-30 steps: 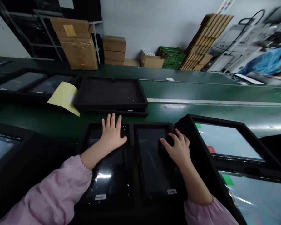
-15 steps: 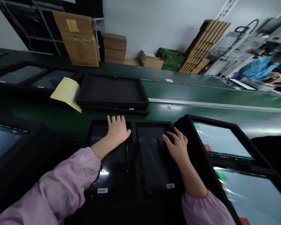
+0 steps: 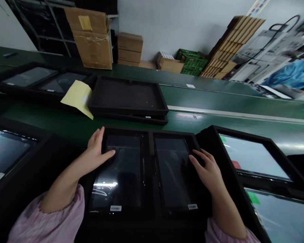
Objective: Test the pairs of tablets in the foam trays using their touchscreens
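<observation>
A black foam tray [image 3: 149, 216] lies in front of me, holding two dark glossy display panels side by side. My left hand [image 3: 97, 150] straddles the tray's left edge, its fingers outside the rim and its thumb reaching over the left panel [image 3: 123, 179]. My right hand [image 3: 207, 170] rests on the right part of the right panel [image 3: 173, 172], close to the tray's right edge. A small white label shows at the bottom of each panel. My pink sleeves cover both forearms' lower ends.
Beyond lie an unfilled black tray [image 3: 128, 96] and a yellow sheet [image 3: 78, 98] on a green conveyor belt [image 3: 53, 121]. More panel trays [image 3: 253, 158] flank me. Cardboard boxes [image 3: 93, 42] stand behind, and a person in blue [image 3: 288, 76] is far right.
My left hand has slid from the top of the left panel to the tray's left edge. My right hand has moved slightly toward me, and the view has shifted.
</observation>
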The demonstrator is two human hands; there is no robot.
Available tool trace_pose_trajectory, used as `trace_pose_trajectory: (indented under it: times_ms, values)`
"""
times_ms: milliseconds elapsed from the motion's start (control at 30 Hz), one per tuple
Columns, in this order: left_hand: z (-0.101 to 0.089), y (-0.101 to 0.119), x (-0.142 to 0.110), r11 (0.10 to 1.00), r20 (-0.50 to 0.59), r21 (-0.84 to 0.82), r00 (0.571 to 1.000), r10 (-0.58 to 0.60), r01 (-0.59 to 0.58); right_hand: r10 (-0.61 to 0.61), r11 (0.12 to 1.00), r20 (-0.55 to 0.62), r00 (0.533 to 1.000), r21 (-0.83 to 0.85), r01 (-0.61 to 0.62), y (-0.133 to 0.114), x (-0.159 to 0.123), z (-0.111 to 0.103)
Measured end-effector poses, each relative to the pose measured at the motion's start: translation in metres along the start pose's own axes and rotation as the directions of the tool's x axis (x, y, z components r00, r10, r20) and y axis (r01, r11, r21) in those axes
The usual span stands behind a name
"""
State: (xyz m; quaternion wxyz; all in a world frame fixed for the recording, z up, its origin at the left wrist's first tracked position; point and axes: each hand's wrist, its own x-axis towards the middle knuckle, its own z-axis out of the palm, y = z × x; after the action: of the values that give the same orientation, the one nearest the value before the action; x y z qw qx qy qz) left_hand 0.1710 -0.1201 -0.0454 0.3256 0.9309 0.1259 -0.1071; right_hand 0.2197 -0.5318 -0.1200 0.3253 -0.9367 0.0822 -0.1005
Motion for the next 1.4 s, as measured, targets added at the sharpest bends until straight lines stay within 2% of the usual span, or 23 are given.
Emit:
trace_pose_trajectory:
  times_ms: [133, 300, 467, 867, 967, 1033, 1100, 1167, 1267, 1400]
  values:
    - [0.000, -0.011, -0.007, 0.995, 0.088, 0.011, 0.992, 0.095, -0.096, -0.004, 1.000, 0.051, 0.999, -0.026, 0.005, 0.000, -0.001, -0.004]
    - [-0.002, -0.013, -0.008, 0.996, 0.140, 0.070, 0.989, 0.046, -0.056, -0.001, 0.999, 0.112, 0.994, -0.041, 0.006, 0.003, -0.002, -0.008]
    - [-0.002, -0.010, -0.009, 0.998, 0.138, 0.066, 0.990, -0.016, 0.007, 0.016, 0.998, 0.150, 0.989, -0.064, -0.007, 0.004, 0.000, -0.010]
    - [0.002, -0.011, -0.006, 0.992, 0.140, 0.110, 0.989, 0.042, -0.058, -0.023, 0.994, 0.152, 0.988, -0.103, 0.039, 0.011, -0.001, -0.009]
    - [0.009, -0.012, 0.000, 0.993, 0.088, 0.117, 0.996, 0.023, -0.033, -0.004, 0.996, 0.170, 0.986, -0.084, 0.018, 0.009, -0.001, -0.010]
    - [0.014, -0.011, 0.008, 0.996, -0.024, 0.093, 1.000, 0.002, 0.001, 0.013, 0.998, 0.196, 0.980, -0.060, -0.001, 0.007, -0.002, -0.013]
    - [0.018, -0.007, 0.016, 0.997, -0.163, 0.028, 0.984, -0.071, 0.077, 0.035, 0.999, 0.252, 0.967, -0.041, -0.025, 0.005, -0.003, -0.017]
    - [0.017, -0.002, 0.020, 0.989, -0.218, -0.070, 0.965, -0.143, 0.131, 0.042, 0.999, 0.321, 0.946, -0.029, -0.034, 0.004, -0.004, -0.020]
    - [0.012, 0.002, 0.016, 0.982, -0.156, -0.162, 0.980, -0.120, 0.095, 0.026, 1.000, 0.335, 0.942, -0.013, -0.023, 0.003, -0.003, -0.020]
    - [0.003, -0.002, 0.000, 0.992, 0.010, -0.066, 0.994, -0.105, 0.105, 0.049, 0.999, 0.186, 0.981, -0.004, -0.049, 0.000, 0.002, -0.013]
